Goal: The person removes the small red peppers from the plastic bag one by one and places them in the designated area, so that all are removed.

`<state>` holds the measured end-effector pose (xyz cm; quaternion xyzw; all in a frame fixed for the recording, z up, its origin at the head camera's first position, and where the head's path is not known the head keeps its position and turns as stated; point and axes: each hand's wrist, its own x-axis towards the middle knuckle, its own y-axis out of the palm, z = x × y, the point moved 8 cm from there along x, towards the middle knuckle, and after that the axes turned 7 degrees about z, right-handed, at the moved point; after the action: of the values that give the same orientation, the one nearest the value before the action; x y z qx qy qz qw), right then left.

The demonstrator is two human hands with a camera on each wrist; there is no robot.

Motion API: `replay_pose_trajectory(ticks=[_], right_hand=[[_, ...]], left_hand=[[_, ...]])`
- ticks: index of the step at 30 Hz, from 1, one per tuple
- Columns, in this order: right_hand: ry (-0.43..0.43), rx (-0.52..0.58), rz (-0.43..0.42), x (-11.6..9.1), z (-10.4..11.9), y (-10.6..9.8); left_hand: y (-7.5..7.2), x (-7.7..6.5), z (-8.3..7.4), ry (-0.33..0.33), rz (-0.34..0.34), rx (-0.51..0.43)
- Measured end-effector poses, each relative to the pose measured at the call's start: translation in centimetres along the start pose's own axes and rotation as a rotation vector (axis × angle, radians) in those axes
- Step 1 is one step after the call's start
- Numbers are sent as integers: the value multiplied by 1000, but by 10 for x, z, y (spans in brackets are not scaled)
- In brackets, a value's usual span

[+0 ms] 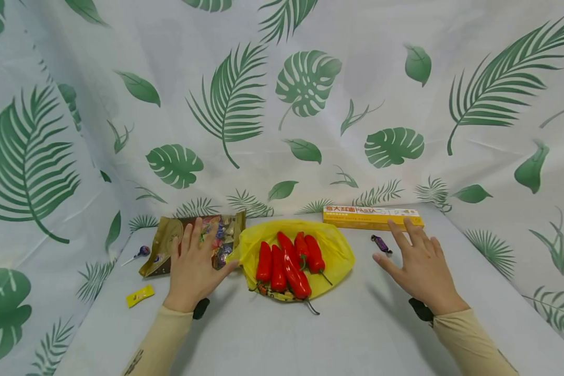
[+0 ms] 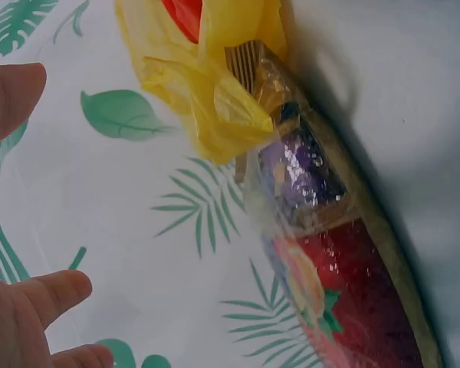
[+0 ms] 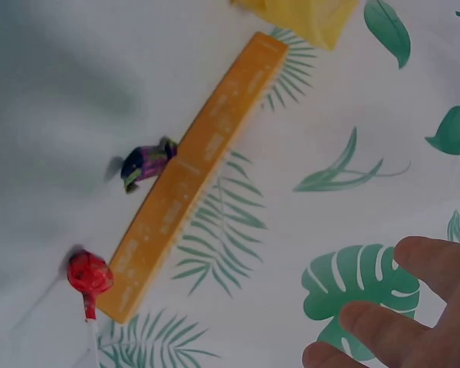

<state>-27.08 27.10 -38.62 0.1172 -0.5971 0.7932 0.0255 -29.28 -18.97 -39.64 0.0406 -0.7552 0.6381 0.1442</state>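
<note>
My left hand (image 1: 192, 269) hovers with spread fingers in front of a brown and gold candy bag (image 1: 165, 245), partly covering it. My right hand (image 1: 423, 271), its fingers also spread, is held above the table near a purple wrapped candy (image 1: 382, 244) and an orange pasta box (image 1: 373, 218). Neither hand holds anything. Between them, several red chili peppers (image 1: 293, 269) lie on a yellow plastic bag (image 1: 340, 256). A red lollipop (image 3: 90, 273) beside the box shows in the right wrist view; in the head view my right hand hides it.
At the left of the white table (image 1: 282, 344) lie a purple lollipop (image 1: 143, 251) with a white stick and a small yellow candy packet (image 1: 140, 296). A leaf-patterned cloth (image 1: 329, 125) rises behind the table and at both sides.
</note>
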Motion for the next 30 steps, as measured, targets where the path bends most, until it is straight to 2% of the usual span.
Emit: replay_pose_trajectory(ticks=[6, 12, 18, 23, 30], right_hand=[[-17, 4, 0, 1, 1, 2], [-25, 13, 19, 3, 4, 8], [16, 60, 105, 8, 11, 18], [27, 157, 167, 15, 22, 29], [-50, 293, 91, 26, 51, 39]], left_hand=[[9, 7, -6, 12, 5, -40], [20, 16, -21, 64, 21, -166], [30, 21, -32, 53, 82, -289], [35, 26, -38, 46, 106, -326], [41, 28, -41, 19, 121, -361]])
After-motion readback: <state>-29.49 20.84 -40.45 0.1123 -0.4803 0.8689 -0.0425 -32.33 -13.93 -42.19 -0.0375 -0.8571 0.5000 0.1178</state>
